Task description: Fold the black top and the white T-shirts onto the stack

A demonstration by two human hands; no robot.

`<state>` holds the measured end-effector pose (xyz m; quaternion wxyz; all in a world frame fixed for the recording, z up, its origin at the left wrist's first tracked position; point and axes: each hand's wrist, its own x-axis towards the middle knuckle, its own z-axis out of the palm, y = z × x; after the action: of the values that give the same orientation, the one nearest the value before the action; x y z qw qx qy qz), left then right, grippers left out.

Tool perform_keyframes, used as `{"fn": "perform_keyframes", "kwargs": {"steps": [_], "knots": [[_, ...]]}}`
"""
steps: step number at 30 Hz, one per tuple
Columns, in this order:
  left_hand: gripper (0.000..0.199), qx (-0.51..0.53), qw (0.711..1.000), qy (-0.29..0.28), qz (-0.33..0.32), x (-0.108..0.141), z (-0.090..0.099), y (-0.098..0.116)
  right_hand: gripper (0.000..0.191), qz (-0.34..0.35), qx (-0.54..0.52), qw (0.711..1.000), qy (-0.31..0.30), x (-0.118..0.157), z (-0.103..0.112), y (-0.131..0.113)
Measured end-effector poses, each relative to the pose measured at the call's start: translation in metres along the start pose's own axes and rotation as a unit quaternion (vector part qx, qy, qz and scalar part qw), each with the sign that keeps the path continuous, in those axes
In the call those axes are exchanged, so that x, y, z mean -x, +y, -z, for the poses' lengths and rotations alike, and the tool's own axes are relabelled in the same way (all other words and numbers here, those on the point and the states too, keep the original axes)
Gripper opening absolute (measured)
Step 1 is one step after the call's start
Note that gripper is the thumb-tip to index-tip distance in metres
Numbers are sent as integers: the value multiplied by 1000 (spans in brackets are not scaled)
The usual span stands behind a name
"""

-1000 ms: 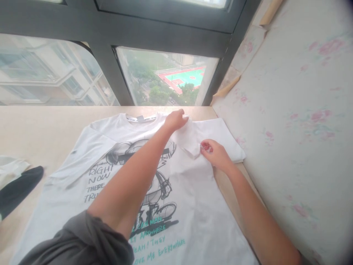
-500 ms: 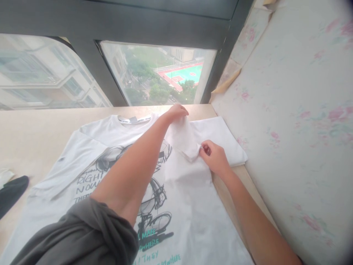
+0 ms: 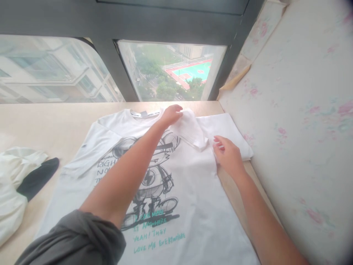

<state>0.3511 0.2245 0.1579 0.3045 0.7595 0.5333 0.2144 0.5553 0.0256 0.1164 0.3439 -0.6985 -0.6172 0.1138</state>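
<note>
**Head view: white T-shirt spread flat, left hand at its folded-in sleeve, right hand just off the cuff**

Obs. 1. The white cotton T-shirt point(image 3: 193, 206), printed with a black sketch-style figure and black and teal lettering, lies face up on the pale, smooth ledge point(image 3: 66, 117) below the grey-framed window point(image 3: 176, 71). Its collar points toward the glass.

Obs. 2. My left arm reaches across the print. The left hand point(image 3: 172, 115) is beside the collar, at the top of the white sleeve point(image 3: 191, 129), which lies folded inward over the shirt. Its fingers are loosely bent; from my remote seat I cannot tell whether they pinch any fabric.

Obs. 3. My right hand point(image 3: 227, 152) is partly open, fingers curled and thumb apart, with nothing visible in its grasp. It is just beside the sleeve's cuff.

Obs. 4. The flat, folded white cloth point(image 3: 230, 127) lies between sleeve and flowered wall point(image 3: 298, 147). At far left are the crumpled cream fabric point(image 3: 12, 198) and black cloth piece point(image 3: 40, 178) (garment types unclear to me).
</note>
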Motion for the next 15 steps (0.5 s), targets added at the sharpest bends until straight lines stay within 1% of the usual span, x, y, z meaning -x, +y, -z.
{"fn": "perform_keyframes", "kwargs": {"steps": [2,3,5,6,8,10,12,15], "knots": [[38,-19,1000,12,-14,44,15,-10,34,-8,-3,1000,24,20,10,-1],[39,-33,999,22,-15,71,24,-18,33,-10,-1,999,33,34,15,-1],[40,-64,997,41,1,133,40,-41,32,-12,3,999,44,67,24,-4],[41,-84,995,50,12,166,47,-55,31,-14,4,999,47,85,27,-5],[42,-163,983,76,27,237,58,-85,30,-23,7,999,44,124,33,-7],[44,-229,969,90,39,310,65,-111,31,-42,15,999,27,164,38,-8],[46,-291,946,127,74,383,69,-130,32,-66,32,997,-3,204,44,-8],[49,-341,913,176,137,487,73,-146,37,-104,91,989,-50,255,59,-5]]}}
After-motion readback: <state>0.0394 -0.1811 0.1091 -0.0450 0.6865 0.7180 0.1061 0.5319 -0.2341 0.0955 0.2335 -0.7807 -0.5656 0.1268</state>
